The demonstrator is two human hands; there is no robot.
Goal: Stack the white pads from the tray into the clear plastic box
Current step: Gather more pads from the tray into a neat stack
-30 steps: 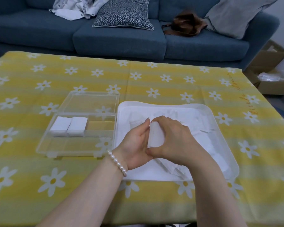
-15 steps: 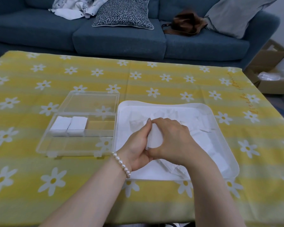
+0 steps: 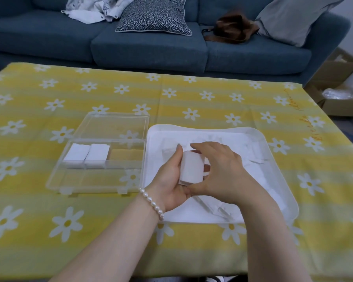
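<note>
Across the lower half of the frame, two bare forearms rise from the bottom edge and meet over the near-left part of the white tray (image 3: 259, 135), which sits right of centre on the yellow daisy-print tablecloth (image 3: 192, 94). The left hand (image 3: 169, 180), with a pearl bracelet (image 3: 151, 202) at its wrist, is turned palm-inward, its fingers extended upward along the left side of a small stack of white pads (image 3: 192, 167). The right hand (image 3: 222, 176) arches over the stack from the right, fingertips curled onto its far top edge and thumb tucked under its near end. Both hands are closed on the stack, squaring it between them above the tray. Compared with a second ago, the stack shows more of its broad face, and the right hand's fingers have opened from a tight wrap into a looser arch; the hands sit in much the same spot over the tray.

Loose white pads (image 3: 253, 159) lie scattered in the tray. Left of the tray and just beside it lies the clear plastic box (image 3: 73, 180), its lid folded open away from the viewer. Two piles of pads (image 3: 87, 154) stand side by side in its middle row, at the left end.
</note>
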